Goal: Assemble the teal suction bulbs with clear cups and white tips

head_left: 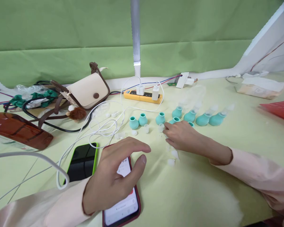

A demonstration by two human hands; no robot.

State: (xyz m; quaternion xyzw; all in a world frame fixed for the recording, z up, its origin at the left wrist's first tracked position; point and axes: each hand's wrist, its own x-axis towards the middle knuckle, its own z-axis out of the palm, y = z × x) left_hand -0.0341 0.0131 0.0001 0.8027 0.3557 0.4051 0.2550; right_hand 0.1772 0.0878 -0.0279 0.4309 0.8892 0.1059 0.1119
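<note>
My left hand (117,175) hovers over a lit phone in a dark red case (123,209), with thumb and index finger apart and nothing between them. Over among the small parts, my right hand (180,135) has its fingertips closed at a small clear plastic cup (161,127). Around it stand open-necked teal rubber bulbs (160,118), one partly hidden behind the hand. A second clear cup (146,128) is to the left. Several teal bulbs with clear tips (203,119) lie tilted at the right. Small translucent pieces (171,162) rest below my right hand.
A black-screened phone in a green case (82,160) lies at left beside tangled white cables (104,126). Behind are a yellow power strip (143,96) and a cream handbag (88,91). A brown bottle (21,130) occupies the left; a tissue pack (260,86), the right.
</note>
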